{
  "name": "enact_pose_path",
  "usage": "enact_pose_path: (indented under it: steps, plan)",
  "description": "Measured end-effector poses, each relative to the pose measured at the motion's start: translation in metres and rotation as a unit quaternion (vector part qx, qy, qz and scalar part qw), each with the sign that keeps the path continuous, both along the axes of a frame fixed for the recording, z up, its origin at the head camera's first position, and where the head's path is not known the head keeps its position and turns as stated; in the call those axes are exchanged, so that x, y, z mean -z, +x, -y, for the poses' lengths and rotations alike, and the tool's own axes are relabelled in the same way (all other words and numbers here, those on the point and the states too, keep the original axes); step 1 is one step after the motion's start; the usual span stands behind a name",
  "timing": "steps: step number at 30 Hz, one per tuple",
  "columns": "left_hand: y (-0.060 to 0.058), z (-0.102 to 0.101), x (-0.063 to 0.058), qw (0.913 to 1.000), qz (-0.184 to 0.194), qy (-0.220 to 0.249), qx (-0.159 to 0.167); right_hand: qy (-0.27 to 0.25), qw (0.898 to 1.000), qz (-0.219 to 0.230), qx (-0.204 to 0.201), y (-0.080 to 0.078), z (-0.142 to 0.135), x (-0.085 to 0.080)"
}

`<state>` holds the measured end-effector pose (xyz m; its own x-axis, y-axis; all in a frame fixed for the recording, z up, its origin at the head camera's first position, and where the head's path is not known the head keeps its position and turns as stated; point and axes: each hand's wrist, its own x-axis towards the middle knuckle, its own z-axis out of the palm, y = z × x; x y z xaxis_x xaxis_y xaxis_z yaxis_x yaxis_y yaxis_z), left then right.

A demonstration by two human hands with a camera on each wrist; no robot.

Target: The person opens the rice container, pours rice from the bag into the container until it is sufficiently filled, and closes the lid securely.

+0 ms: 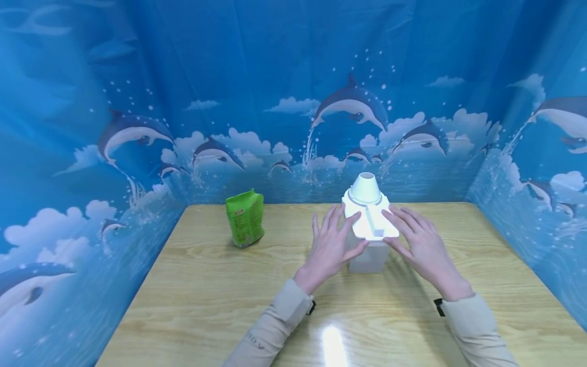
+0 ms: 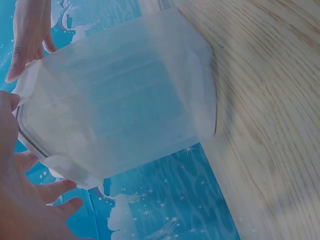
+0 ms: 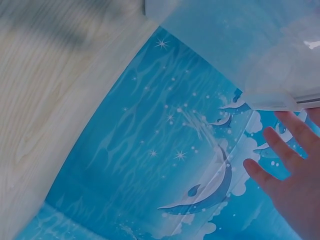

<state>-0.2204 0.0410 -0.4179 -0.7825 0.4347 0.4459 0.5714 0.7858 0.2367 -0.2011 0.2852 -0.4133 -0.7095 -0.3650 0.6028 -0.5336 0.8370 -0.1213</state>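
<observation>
A translucent plastic storage container (image 2: pixel 145 95) stands upright on the wooden table, with a white lid (image 1: pixel 377 223) on top. On the lid sits a white cone-shaped piece (image 1: pixel 366 189), narrow end up. My left hand (image 1: pixel 329 244) is at the lid's left edge, its fingers spread and fairly straight. At the right edge is my right hand (image 1: pixel 422 244), with fingers also spread. In the right wrist view, fingertips (image 3: pixel 285 116) of the right hand lie by a clip on the lid's rim. Whether every fingertip touches the lid is hard to tell.
A green printed bag (image 1: pixel 245 218) stands at the back left of the wooden table (image 1: pixel 220 306). Behind and on both sides hangs a blue curtain (image 1: pixel 257 66) with dolphins, meeting the table's back edge.
</observation>
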Motion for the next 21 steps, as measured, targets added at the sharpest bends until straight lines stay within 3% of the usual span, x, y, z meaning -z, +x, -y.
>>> enact_pose_path:
  steps: [21]
  plan:
    - [0.002,0.028,0.003,0.9997,-0.006,0.013,0.02,0.016,1.0,-0.006,-0.02,0.005,0.015,-0.001]
